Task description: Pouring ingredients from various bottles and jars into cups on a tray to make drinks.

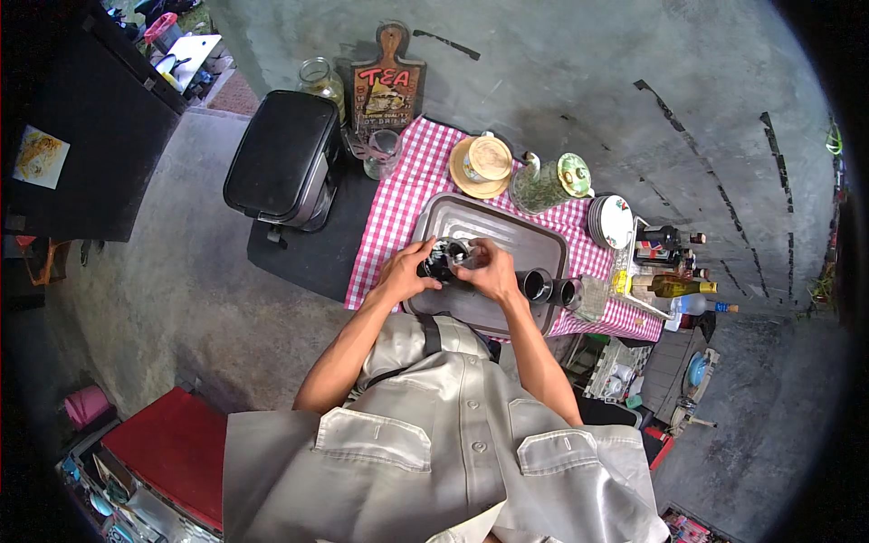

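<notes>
My left hand (pixel 405 273) is closed around a dark cup (pixel 441 260) above the left part of a brown metal tray (pixel 468 210). Close beside it, my right hand (pixel 493 269) grips a small clear glass (pixel 466 254), tilted against or right next to the cup's rim; whether the two touch is unclear. Two more dark cups (pixel 535 285) lie or lean at the tray's right side, with their openings showing. The contents of the held cup cannot be made out clearly.
Past the tray stand a lidded cup on a saucer (pixel 485 163), a glass pitcher (pixel 536 188) and stacked plates (pixel 614 222). Bottles in a wire rack (pixel 641 298) are at the right. A black lidded bin (pixel 284 153) and a glass jug (pixel 383 153) stand left.
</notes>
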`<act>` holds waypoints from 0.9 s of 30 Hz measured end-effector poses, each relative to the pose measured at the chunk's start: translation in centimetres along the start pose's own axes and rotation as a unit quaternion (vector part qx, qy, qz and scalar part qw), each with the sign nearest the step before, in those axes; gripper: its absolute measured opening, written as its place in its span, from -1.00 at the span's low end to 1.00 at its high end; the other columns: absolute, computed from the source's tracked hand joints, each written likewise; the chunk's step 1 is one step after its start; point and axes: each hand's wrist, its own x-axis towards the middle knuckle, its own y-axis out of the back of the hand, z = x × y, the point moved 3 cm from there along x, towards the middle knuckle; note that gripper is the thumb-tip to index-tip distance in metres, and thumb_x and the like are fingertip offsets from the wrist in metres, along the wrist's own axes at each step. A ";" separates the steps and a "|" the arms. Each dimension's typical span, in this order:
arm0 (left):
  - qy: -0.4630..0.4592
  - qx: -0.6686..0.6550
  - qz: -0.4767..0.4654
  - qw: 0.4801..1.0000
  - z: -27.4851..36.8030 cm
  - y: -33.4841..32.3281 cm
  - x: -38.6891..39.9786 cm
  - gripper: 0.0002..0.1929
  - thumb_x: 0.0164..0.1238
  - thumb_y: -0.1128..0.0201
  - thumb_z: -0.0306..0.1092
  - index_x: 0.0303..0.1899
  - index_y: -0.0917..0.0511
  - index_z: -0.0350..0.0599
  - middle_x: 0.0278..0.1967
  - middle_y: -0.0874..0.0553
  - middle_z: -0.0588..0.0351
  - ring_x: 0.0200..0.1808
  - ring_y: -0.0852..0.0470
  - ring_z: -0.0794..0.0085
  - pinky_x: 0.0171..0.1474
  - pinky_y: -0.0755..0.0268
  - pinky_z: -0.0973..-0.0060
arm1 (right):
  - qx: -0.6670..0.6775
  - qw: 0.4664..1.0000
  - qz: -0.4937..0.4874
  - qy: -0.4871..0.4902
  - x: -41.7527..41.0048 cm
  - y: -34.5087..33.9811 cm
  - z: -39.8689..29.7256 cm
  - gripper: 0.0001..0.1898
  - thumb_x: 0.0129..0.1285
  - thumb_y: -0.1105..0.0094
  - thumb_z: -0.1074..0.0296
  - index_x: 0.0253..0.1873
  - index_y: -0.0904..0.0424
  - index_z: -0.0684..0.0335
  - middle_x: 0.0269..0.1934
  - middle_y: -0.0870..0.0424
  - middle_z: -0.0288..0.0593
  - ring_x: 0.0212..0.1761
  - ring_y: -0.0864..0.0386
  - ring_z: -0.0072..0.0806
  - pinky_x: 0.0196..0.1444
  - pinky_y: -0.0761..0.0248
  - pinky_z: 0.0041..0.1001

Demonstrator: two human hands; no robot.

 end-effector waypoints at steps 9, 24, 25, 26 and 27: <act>0.010 -0.019 -0.018 1.000 -0.2 -0.5 0.4 0.01 -0.19 -0.63 -0.19 0.44 -0.30 0.11 0.33 -0.49 0.17 0.29 -0.51 0.21 0.26 -0.41 0.30 | 0.116 0.971 0.209 0.016 -6.4 -0.2 6.4 -0.29 -0.17 -0.61 0.32 0.14 -0.51 0.43 -0.12 -0.70 -0.01 -0.12 -0.69 -0.38 -0.06 -0.60 -0.42; -0.012 0.000 0.001 1.000 0.3 0.1 0.1 0.01 -0.17 -0.62 -0.22 0.43 -0.28 -0.01 0.31 -0.50 0.08 0.30 -0.50 0.17 0.27 -0.40 0.33 | -0.048 0.944 0.325 0.007 -8.0 -0.3 6.0 -0.34 -0.14 -0.56 0.26 0.11 -0.50 0.36 -0.15 -0.71 0.02 -0.20 -0.71 -0.31 -0.15 -0.63 -0.40; -0.016 0.002 0.001 1.000 0.0 0.0 0.2 0.01 -0.17 -0.62 -0.21 0.44 -0.28 0.00 0.31 -0.50 0.09 0.30 -0.50 0.18 0.27 -0.41 0.33 | -0.059 0.946 0.320 0.000 -8.0 -0.2 5.6 -0.34 -0.15 -0.55 0.25 0.11 -0.52 0.35 -0.14 -0.70 0.04 -0.19 -0.71 -0.28 -0.16 -0.62 -0.39; -0.017 0.003 0.001 1.000 -0.3 -0.1 0.2 0.02 -0.17 -0.62 -0.20 0.44 -0.27 0.01 0.31 -0.50 0.10 0.30 -0.49 0.18 0.27 -0.41 0.33 | -0.070 0.946 0.315 -0.006 -8.0 -0.1 5.1 -0.34 -0.16 -0.54 0.24 0.11 -0.54 0.35 -0.13 -0.70 0.06 -0.18 -0.71 -0.25 -0.17 -0.62 -0.39; -0.016 0.002 0.002 1.000 -0.4 -0.2 0.3 0.02 -0.17 -0.62 -0.20 0.44 -0.27 0.01 0.31 -0.50 0.10 0.30 -0.49 0.18 0.27 -0.41 0.33 | -0.070 0.947 0.314 -0.006 -8.0 0.0 4.9 -0.34 -0.16 -0.54 0.24 0.11 -0.54 0.35 -0.13 -0.70 0.06 -0.18 -0.71 -0.25 -0.17 -0.62 -0.39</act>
